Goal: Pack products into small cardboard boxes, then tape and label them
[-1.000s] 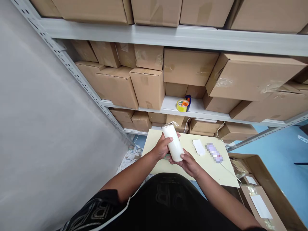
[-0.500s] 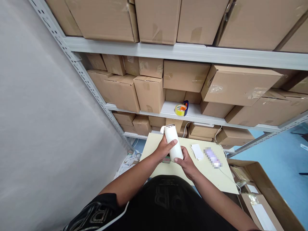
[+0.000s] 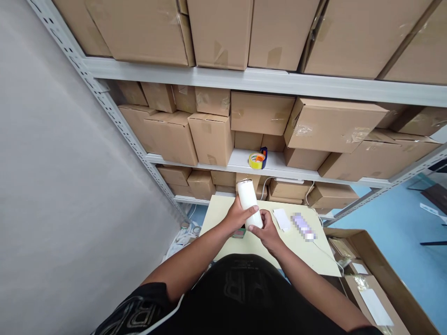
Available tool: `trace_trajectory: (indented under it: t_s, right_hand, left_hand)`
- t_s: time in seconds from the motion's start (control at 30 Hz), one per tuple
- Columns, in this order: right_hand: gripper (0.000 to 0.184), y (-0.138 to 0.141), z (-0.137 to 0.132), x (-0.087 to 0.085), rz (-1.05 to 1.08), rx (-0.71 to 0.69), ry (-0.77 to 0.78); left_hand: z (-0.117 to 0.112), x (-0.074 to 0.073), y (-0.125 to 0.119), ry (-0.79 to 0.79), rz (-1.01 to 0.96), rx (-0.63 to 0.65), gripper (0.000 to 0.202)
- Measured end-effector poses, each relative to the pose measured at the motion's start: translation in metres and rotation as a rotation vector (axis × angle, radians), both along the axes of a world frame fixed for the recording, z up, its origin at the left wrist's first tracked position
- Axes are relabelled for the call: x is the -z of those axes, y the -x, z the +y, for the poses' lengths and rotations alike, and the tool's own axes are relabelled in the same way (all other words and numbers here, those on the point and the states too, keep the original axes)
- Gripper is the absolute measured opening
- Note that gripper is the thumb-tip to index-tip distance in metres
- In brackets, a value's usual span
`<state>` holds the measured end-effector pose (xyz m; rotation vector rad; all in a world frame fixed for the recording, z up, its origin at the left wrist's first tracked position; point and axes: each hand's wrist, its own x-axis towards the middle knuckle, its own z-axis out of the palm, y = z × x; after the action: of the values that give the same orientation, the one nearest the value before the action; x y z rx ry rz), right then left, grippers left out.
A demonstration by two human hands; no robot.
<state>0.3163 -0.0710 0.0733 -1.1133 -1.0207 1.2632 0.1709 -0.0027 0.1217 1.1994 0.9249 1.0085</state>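
A white cylindrical bottle is held upright, tilted slightly left, above a pale yellow table. My left hand wraps round its lower left side. My right hand grips its base from the right. Both hands are closed on the bottle. Under my left hand a small dark item with a green edge lies on the table. To the right on the table lie a white card and a blurred purple-white object with a thin white cable.
A grey metal shelf rack packed with cardboard boxes stands behind the table. A yellow tape roll in a dispenser sits on the middle shelf. An open cardboard box with packets sits on the blue floor at right. A grey wall is left.
The bottle has been turned more upright and drawn a little closer to my body. My right hand has slid further onto its base. The view has tilted slightly upward.
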Motion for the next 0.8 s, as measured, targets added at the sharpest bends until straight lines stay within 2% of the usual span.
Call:
trace_trajectory:
  t_s: [0.1, 0.2, 0.27, 0.37, 0.47, 0.57, 0.67, 0.8]
  right_hand:
    - [0.058, -0.004, 0.003, 0.006, 0.060, -0.080, 0.057]
    - [0.055, -0.004, 0.005, 0.011, 0.140, -0.180, 0.113]
    - [0.062, -0.001, 0.007, 0.015, 0.031, -0.116, 0.077]
    - [0.072, 0.003, 0.008, 0.023, -0.248, 0.056, 0.034]
    - [0.062, -0.003, 0.010, 0.024, -0.430, 0.027, 0.045]
    - [0.049, -0.019, 0.020, 0.012, -0.416, -0.038, 0.007]
    - [0.055, -0.032, 0.042, -0.012, -0.304, -0.003, -0.038]
    - [0.062, -0.028, 0.073, -0.036, -0.282, -0.045, -0.065]
  left_hand:
    - [0.005, 0.004, 0.001, 0.022, 0.001, -0.004, 0.059]
    - [0.010, 0.007, 0.002, 0.052, -0.049, 0.063, 0.051]
    - [0.009, 0.010, 0.001, 0.039, -0.042, 0.084, 0.054]
    - [0.002, 0.016, -0.002, 0.052, 0.008, 0.006, 0.067]
    - [-0.001, 0.025, 0.000, 0.088, 0.068, -0.080, 0.063]
    - [0.004, 0.033, 0.010, 0.035, 0.132, -0.051, 0.057]
    - [0.009, 0.038, 0.018, -0.032, 0.189, 0.093, 0.061]
    - [0.010, 0.040, 0.016, -0.096, 0.273, 0.228, 0.063]
